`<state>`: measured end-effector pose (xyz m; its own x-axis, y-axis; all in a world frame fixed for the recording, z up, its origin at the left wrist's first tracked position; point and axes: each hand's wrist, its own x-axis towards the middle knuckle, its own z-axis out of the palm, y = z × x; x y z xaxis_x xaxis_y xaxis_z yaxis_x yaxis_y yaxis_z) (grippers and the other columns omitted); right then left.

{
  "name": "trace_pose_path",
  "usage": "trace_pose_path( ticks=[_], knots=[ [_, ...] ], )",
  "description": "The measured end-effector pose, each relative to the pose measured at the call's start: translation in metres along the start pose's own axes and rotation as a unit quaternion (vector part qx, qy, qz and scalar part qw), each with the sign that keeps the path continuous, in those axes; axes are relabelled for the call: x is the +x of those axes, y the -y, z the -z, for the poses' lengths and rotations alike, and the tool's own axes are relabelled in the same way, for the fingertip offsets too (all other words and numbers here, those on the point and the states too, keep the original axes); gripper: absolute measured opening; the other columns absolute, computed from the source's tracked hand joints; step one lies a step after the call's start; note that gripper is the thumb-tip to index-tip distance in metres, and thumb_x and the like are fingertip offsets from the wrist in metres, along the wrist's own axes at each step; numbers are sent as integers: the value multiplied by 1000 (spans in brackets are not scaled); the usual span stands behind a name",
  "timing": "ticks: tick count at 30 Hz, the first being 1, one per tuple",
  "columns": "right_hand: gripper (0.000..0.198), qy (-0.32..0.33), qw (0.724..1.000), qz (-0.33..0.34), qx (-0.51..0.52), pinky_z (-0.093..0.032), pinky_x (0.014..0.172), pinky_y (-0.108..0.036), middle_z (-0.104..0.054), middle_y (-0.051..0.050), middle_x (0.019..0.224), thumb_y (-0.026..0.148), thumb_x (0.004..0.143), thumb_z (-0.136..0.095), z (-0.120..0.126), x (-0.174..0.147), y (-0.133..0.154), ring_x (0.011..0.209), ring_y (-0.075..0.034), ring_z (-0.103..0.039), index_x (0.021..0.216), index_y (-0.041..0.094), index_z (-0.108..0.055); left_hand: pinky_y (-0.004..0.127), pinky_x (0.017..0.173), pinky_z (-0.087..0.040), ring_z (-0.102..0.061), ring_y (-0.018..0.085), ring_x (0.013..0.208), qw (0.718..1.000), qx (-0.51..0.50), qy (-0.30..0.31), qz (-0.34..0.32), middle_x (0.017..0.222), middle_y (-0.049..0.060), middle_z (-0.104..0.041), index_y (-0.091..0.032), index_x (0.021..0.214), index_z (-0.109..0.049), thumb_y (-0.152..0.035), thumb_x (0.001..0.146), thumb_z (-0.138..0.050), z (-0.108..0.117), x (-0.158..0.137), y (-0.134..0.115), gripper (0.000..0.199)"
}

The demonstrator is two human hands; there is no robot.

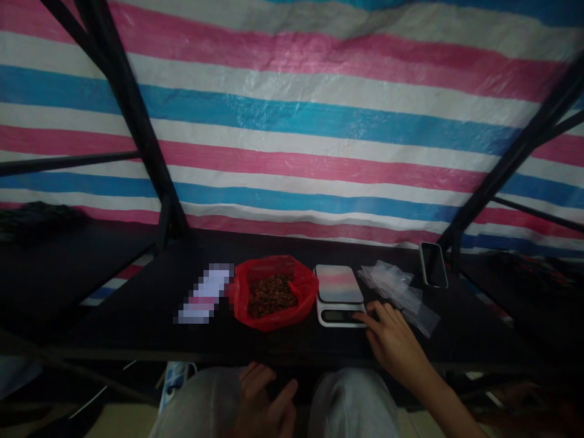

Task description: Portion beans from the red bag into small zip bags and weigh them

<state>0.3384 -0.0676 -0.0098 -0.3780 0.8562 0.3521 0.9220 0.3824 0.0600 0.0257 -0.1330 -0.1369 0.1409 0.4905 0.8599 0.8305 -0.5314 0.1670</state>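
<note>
Your right hand (393,340) rests loosely spread, gripping nothing, fingertips touching the front right corner of a small kitchen scale (340,295) near the table's (137,316) front edge. The scale looks rigid, light and smooth-topped; best held by its two sides. Its long axis runs front to back, display facing you. Your left hand (264,398) lies relaxed and empty on your lap. A red bag (274,292) sits just left of the scale.
</note>
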Motion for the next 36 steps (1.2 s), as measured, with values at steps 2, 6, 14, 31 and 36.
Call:
trace_pose_path(
  ticks=[2,6,14,31,36],
  knots=[
    [54,13,1000,7,-24,-49,85,-40,-69,-11,114,4,87,-54,2,2,3,102,-29,-62,130,31,-72,49,88,-59,-58,26,100,1000,-3,-20,-12,110,7,-53,-35,110,-66,-11,72,-67,0,7,-3,44],
    [54,60,998,-2,-36,-48,87,-40,-71,-10,115,2,87,-53,9,10,9,102,-28,-63,129,29,-73,47,91,-57,-59,26,100,999,-5,-30,12,109,7,-54,-32,108,-66,-8,73,-66,-1,20,-10,43],
    [45,125,989,-9,73,-51,97,-47,-71,-11,111,1,87,-51,44,48,22,107,-29,-66,115,23,-79,39,93,-51,-65,21,98,997,-16,-46,-63,105,6,-65,-28,112,-69,-7,80,-62,20,68,4,39],
    [108,315,935,117,117,-13,131,-61,-29,-26,172,26,70,-77,6,167,86,161,-41,-24,166,7,-30,61,131,-17,-7,39,164,847,-45,511,138,176,19,-21,-14,168,-22,-52,84,-70,26,176,104,104],
    [107,296,931,128,172,-17,131,-58,-40,-23,168,22,68,-79,2,169,78,160,-39,-27,165,11,-35,61,131,-16,-8,41,164,841,-31,524,129,175,20,-22,-13,168,-22,-63,81,-71,28,184,110,112]
  ],
)
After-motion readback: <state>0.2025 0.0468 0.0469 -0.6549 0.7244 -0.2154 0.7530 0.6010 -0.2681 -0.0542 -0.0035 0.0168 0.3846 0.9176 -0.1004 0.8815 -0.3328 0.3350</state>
